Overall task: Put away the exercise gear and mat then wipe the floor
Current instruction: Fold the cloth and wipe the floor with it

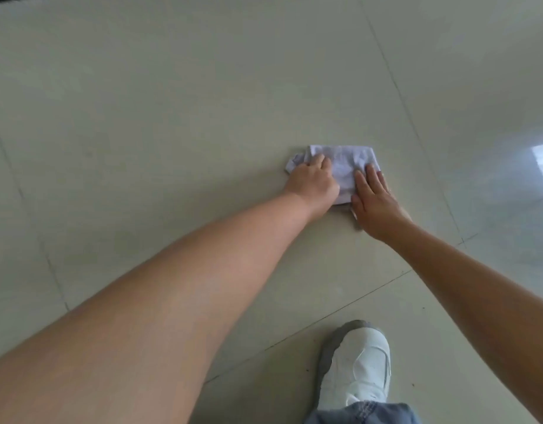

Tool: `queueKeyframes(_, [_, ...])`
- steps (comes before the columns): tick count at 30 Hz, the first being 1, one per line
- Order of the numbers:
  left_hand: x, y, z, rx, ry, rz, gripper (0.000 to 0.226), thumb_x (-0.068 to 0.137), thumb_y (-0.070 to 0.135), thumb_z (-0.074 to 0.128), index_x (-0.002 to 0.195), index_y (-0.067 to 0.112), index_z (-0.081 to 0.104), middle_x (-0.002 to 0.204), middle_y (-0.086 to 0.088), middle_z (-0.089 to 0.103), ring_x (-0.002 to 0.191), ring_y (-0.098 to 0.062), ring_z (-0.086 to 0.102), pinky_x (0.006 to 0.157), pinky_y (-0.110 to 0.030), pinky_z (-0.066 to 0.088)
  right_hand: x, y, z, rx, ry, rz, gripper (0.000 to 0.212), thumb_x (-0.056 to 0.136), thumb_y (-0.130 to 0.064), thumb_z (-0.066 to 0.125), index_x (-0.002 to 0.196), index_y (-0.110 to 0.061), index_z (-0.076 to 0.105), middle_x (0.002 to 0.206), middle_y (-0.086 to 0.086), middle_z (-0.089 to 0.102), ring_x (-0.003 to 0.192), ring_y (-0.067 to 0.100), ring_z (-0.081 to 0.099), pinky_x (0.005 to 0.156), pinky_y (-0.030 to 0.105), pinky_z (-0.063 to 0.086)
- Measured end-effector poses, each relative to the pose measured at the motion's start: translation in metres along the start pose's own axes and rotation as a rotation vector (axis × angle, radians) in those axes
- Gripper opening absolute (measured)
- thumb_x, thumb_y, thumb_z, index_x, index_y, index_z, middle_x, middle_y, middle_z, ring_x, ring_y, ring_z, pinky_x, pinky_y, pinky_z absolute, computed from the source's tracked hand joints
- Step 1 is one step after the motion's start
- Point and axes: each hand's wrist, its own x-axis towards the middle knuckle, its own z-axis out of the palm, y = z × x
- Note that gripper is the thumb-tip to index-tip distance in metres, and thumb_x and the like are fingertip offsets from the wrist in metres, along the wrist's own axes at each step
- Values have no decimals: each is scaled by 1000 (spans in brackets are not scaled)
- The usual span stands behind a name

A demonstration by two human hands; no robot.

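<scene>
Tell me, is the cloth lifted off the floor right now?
No, the cloth lies flat on the tiled floor under the left hand and right hand.

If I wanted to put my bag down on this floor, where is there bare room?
Bare tile floor spreads wide beyond and left of the cloth, and right of it toward the window glare. It is crowded only where the left hand and right hand lie on the cloth, and near the white shoe.

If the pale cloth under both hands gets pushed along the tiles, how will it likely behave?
The cloth is probably floppy: its left edge is already bunched by the left hand. It likely slides easily, since the tile floor looks glossy. The flat right hand should keep it spread.
</scene>
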Motion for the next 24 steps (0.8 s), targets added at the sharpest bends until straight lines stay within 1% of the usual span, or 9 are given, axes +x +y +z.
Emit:
queueKeyframes(3, [-6, -21, -8, 61, -54, -63, 43, 101, 7, 23, 139, -5, 39, 154, -21, 20, 144, -32, 17, 111, -43, 27, 26, -22, -17, -40, -5, -71, 60, 96, -34, 20, 149, -9, 11, 158, 16, -1, 147, 31, 2, 120, 36, 7])
queueKeyframes(7, [-29, -68, -7, 5, -62, -172, 39, 99, 9, 32, 133, -1, 49, 148, -20, 33, 141, -31, 28, 108, -41, 34, 39, -72, -21, -48, -2, -162, 54, 101, -25, 27, 150, -15, 7, 159, 8, -5, 148, 27, -1, 119, 38, 8])
queueKeyframes(10, [-54, -93, 5, 117, 152, -13, 15, 64, 0, 60, 71, 0, 73, 86, -19, 70, 86, -31, 69, 69, -31, 55, 23, -97, -10, -39, -29, -186, 54, 102, -24, 25, 150, -16, 3, 159, 5, -9, 148, 26, -4, 119, 37, 3])
queueKeyframes(11, [-62, -96, 9, 149, 169, 16, 8, 47, 2, 62, 51, 3, 69, 67, -16, 69, 66, -29, 70, 54, -28, 55, 15, -102, -5, -37, -46, -184, 54, 102, -24, 24, 150, -15, 1, 159, 5, -10, 148, 25, -5, 119, 36, 2])
queueKeyframes(13, [-71, -98, 24, 121, 127, 51, 14, 47, 9, 53, 39, 7, 66, 56, -13, 68, 56, -27, 70, 44, -27, 53, -5, -106, 5, -18, -85, -165, 54, 102, -25, 23, 150, -14, -1, 159, 5, -12, 148, 24, -7, 119, 35, 0])
queueKeyframes(16, [-83, -88, 33, 116, 134, 150, 23, 56, 7, 50, 51, 4, 72, 69, -16, 72, 70, -31, 72, 51, -31, 58, -35, -102, 19, 33, -142, -88, 57, 102, -27, 24, 149, -12, -4, 159, 5, -13, 148, 22, -9, 119, 32, -2])
queueKeyframes(18, [-88, -71, 28, 20, 2, 195, 36, 78, -1, 42, 97, -7, 72, 115, -27, 63, 113, -38, 59, 87, -42, 55, -56, -94, 28, 51, -178, -15, 59, 102, -28, 25, 149, -10, -6, 158, 6, -14, 148, 21, -11, 120, 30, -3])
queueKeyframes(20, [-91, -52, 29, 14, -150, 241, 44, 99, 3, 23, 136, -6, 44, 152, -23, 27, 144, -35, 22, 116, -43, 26, -76, -84, 36, 76, -200, 77, 60, 102, -28, 26, 149, -8, -6, 158, 8, -14, 147, 21, -11, 120, 29, -2])
queueKeyframes(24, [-67, -6, 25, 11, -175, 247, 44, 103, 9, 24, 145, -4, 29, 158, -19, 12, 148, -31, 6, 121, -41, 13, -85, -55, 33, 121, -249, 254, 58, 102, -28, 22, 149, -7, -5, 158, 8, -14, 148, 22, -9, 122, 34, 3])
